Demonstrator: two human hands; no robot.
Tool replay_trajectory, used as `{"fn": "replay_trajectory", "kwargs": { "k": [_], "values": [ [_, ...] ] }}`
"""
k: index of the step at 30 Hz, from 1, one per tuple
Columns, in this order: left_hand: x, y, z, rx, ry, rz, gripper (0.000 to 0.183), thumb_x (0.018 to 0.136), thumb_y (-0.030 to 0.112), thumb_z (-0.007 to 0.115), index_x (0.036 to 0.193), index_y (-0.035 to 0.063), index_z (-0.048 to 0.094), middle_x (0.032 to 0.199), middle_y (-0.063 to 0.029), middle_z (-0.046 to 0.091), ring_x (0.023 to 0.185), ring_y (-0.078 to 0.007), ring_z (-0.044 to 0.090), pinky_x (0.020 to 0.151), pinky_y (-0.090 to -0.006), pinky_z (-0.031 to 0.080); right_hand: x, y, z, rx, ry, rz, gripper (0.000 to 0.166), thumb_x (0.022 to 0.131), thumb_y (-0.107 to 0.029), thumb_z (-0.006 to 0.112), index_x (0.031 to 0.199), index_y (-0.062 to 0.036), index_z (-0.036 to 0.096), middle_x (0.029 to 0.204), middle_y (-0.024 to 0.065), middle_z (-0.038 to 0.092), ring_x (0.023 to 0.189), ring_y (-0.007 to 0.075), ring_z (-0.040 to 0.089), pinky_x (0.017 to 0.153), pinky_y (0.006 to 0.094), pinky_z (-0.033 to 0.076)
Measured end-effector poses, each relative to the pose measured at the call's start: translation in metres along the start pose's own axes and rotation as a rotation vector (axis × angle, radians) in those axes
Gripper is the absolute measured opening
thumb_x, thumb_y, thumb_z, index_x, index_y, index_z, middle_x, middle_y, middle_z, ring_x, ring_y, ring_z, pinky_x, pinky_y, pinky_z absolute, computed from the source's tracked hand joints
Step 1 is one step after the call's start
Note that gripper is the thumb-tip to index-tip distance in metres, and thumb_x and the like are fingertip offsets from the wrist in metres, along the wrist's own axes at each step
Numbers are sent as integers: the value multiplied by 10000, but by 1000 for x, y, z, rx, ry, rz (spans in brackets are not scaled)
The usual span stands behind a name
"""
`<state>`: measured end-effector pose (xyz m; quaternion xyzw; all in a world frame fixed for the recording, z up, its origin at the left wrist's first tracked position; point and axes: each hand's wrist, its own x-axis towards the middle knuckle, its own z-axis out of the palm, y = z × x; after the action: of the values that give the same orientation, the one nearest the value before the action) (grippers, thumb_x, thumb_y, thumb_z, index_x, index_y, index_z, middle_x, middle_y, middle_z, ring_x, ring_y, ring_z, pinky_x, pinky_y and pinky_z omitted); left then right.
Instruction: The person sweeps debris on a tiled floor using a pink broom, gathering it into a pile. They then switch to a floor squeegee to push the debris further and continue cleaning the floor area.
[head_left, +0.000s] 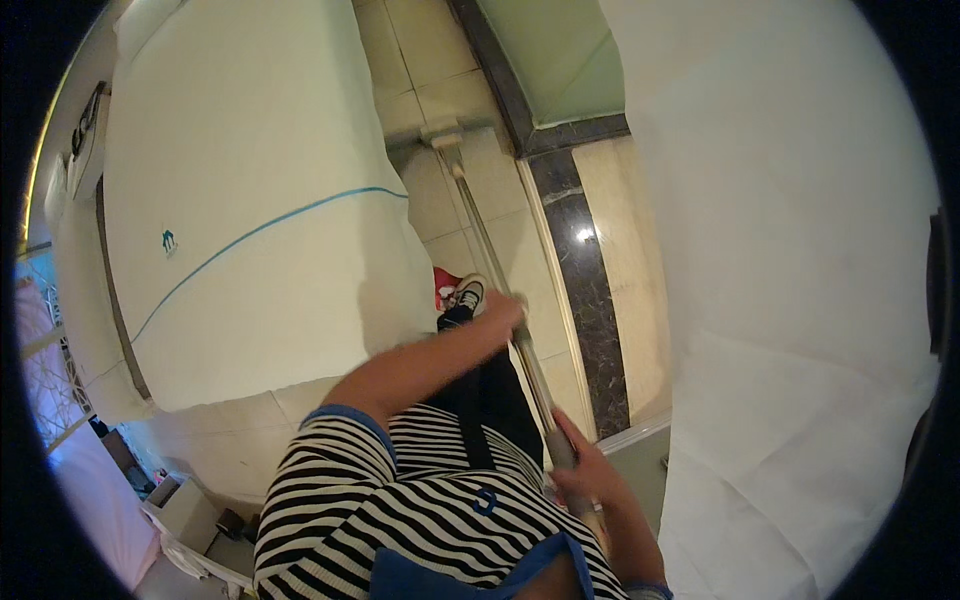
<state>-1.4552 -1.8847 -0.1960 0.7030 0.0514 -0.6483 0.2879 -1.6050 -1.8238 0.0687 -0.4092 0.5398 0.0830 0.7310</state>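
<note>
A long-handled flat mop (487, 244) slants across the tiled floor, its blurred dark head lying on the tiles at the upper middle, beside the white-covered bed. My left hand (504, 311) grips the metal pole about midway, the forearm crossing in front of my body. Lower down, near my torso, my right hand (581, 469) is wrapped around the thicker grip of the same pole. Under the left hand shows a black and white sneaker (470, 294), with a red object (445, 286) beside it at the bed's edge.
A bed or table with a white cover (262, 150) and blue stripe stands on the left. Large white sheeting (780, 262) hangs at the right. A dark stone border (585, 277) and a dark-framed green panel (562, 60) edge the floor. Boxes (180, 514) stand lower left.
</note>
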Motion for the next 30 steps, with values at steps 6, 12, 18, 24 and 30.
{"fn": "replay_trajectory", "kwargs": {
  "k": [6,12,18,24,30],
  "values": [
    [67,121,-40,35,62,264,427,748,135,454,1017,-47,177,644,-174,437,461,-232,472,364,-345,378,149,-54,14,233,86,-175,643,666,-64,503,1218,-231,218,685,120,468,402,154,451,349,280,391],
    [59,100,-28,153,133,274,415,753,165,453,1065,10,227,656,-158,456,475,-241,484,389,-352,394,149,-28,22,518,80,-36,557,740,-137,464,1217,-271,210,559,79,424,358,144,408,314,268,358],
    [108,-37,-38,855,-112,425,120,720,181,461,748,84,525,604,-37,513,533,-202,512,506,-386,378,57,74,46,579,50,92,557,754,-133,459,1218,-290,193,603,63,424,427,142,427,335,255,378],
    [37,-168,-16,2073,-337,833,159,688,227,471,611,97,523,584,-36,519,532,-194,505,479,-395,353,-57,219,88,512,137,19,571,750,-144,465,1233,-239,176,750,98,481,572,146,458,502,244,416],
    [-46,-349,-14,1234,-335,289,188,660,230,485,630,44,485,510,-105,497,475,-239,500,416,-419,377,-199,278,144,536,228,72,584,733,-66,460,1234,-117,163,1157,141,335,1003,176,348,831,248,276]
  ]
}}
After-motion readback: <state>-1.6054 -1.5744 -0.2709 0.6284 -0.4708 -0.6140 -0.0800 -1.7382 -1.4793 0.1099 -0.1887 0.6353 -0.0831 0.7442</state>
